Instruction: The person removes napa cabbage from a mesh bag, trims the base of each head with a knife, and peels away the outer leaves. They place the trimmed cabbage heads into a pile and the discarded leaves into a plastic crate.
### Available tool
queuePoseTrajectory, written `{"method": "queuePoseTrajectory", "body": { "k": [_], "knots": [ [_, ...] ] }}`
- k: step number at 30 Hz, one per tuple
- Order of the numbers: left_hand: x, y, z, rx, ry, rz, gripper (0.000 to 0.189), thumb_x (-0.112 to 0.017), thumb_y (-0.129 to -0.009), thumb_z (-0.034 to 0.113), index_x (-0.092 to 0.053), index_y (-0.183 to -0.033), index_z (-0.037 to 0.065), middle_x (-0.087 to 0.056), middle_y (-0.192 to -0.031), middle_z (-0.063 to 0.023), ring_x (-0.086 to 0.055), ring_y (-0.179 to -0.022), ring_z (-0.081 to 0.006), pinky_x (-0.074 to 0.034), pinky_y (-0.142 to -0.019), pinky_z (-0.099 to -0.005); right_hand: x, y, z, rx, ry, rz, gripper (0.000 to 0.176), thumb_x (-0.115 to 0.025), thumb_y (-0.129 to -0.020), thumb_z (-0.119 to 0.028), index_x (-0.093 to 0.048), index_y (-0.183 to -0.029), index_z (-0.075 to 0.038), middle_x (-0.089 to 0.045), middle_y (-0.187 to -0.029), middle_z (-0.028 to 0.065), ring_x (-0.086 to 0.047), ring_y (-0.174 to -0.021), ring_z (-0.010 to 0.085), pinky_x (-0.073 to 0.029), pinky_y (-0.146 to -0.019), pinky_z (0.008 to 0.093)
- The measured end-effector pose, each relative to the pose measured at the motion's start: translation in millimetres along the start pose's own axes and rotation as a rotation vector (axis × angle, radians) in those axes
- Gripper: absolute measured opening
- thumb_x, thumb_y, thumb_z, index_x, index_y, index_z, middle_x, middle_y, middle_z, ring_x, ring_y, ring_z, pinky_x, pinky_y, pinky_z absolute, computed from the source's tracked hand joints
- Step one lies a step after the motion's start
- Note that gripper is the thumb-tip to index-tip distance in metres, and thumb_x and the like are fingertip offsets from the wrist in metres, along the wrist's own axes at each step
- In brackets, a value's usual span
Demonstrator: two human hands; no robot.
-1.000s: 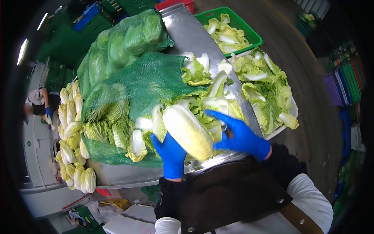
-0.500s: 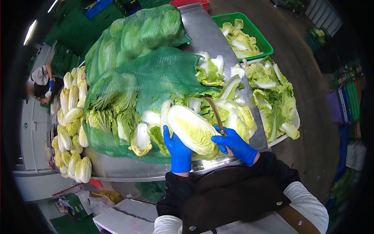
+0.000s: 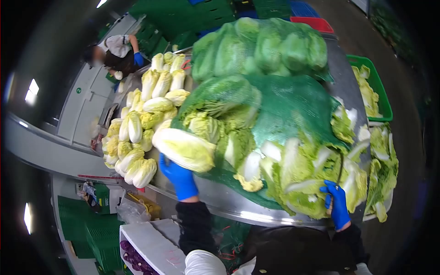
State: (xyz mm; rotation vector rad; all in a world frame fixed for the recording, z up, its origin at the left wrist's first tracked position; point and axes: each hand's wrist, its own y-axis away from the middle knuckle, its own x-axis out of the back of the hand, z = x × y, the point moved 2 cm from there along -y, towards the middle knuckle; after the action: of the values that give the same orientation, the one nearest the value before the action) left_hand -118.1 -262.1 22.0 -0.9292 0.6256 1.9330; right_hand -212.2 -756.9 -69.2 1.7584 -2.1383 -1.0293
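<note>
My left hand [image 3: 178,178], in a blue glove, holds a trimmed napa cabbage [image 3: 184,149] from below, beside the pile of trimmed cabbages [image 3: 158,104]. The blue-gloved right hand [image 3: 338,204] is closed around the handle of a curved knife [image 3: 340,169], whose blade points up over the loose leaves [image 3: 305,183]. Between my hands, untrimmed cabbages [image 3: 236,142] lie at the mouth of a green mesh bag [image 3: 293,107] on the metal table [image 3: 220,205].
A second full mesh bag [image 3: 261,48] lies at the back. Leaves fill a green crate [image 3: 389,110] and a white container [image 3: 364,216] on the right. Another person [image 3: 121,55] works at the far left. A white box [image 3: 160,238] stands below the table's front edge.
My left hand has carried the cabbage left toward the trimmed pile, away from the knife. My right hand stays at the right with the knife. The view has turned left.
</note>
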Motion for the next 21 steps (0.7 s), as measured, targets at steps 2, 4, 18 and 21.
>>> {"method": "queuePoseTrajectory", "body": {
  "k": [2, 4, 18, 21],
  "knots": [
    [29, -52, 49, -0.136, 0.024, 0.030, 0.058, -0.043, -0.087, 0.039, -0.039, -0.135, 0.006, -0.035, -0.142, -0.0160, -0.032, -0.129, -0.0363, -0.021, -0.107, -0.0550, -6, -6, 10, -0.013, -0.037, 0.053, 0.028, -0.055, -0.089, -0.022, -0.056, -0.111, -0.004, -0.066, -0.082, 0.0058, -0.038, -0.038, 0.0041, -0.030, -0.032, 0.0196],
    [57, -97, 86, -0.199, 0.105, 0.106, 0.062, -0.047, -0.085, 0.042, -0.039, -0.135, 0.006, -0.036, -0.142, -0.0158, -0.032, -0.130, -0.0364, -0.020, -0.108, -0.0553, -6, -15, 22, 0.069, -0.083, 0.199, 0.026, -0.055, -0.089, -0.023, -0.057, -0.109, -0.006, -0.065, -0.080, 0.0042, -0.035, -0.036, 0.0033, -0.027, -0.030, 0.0195],
    [-3, -194, 100, -0.260, -0.607, -0.343, 0.042, -0.039, -0.093, 0.027, -0.054, -0.119, -0.003, -0.055, -0.121, -0.0214, -0.051, -0.115, -0.0322, -0.037, -0.102, -0.0436, -74, -30, 1, 0.136, 0.174, 0.251, 0.025, -0.053, -0.089, -0.016, -0.054, -0.108, -0.001, -0.063, -0.078, 0.0081, -0.040, -0.036, 0.0073, -0.032, -0.032, 0.0210],
    [-60, -121, 10, 0.267, -0.985, -0.771, 0.033, -0.045, -0.090, 0.018, -0.062, -0.105, -0.006, -0.064, -0.106, -0.0149, -0.059, -0.100, -0.0211, -0.045, -0.091, -0.0312, -72, -28, 11, 0.143, 0.229, 0.209, 0.023, -0.053, -0.089, -0.015, -0.055, -0.108, -0.001, -0.063, -0.078, 0.0082, -0.042, -0.037, 0.0075, -0.033, -0.033, 0.0208]
  ]
}}
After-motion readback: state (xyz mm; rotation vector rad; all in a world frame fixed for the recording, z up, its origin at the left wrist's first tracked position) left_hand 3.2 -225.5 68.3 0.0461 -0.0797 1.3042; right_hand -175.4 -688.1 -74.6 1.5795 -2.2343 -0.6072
